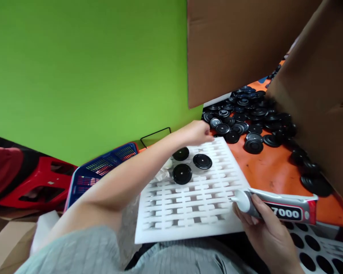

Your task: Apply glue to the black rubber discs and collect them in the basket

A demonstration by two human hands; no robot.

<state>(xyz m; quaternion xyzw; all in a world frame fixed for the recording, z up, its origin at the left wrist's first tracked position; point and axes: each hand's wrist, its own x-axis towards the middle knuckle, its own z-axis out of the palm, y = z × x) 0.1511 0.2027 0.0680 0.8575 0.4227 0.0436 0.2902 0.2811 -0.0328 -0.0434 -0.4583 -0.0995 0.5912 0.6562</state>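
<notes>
A white foam grid tray (194, 205) lies in front of me, with three black round discs (182, 173) on its far left part. My left hand (194, 133) reaches over the tray's far edge toward a heap of black discs (247, 118) on the orange table; whether its fingers hold one cannot be told. My right hand (267, 232) grips a grey glue tube (282, 208) marked 7000, its white nozzle touching the tray's right edge.
Brown cardboard flaps (234, 49) stand over the disc heap at the back and right. A blue basket (103, 169) and a red plastic stool (37, 182) sit at the left. A white tray with round holes (317, 247) lies at the lower right. A green wall is behind.
</notes>
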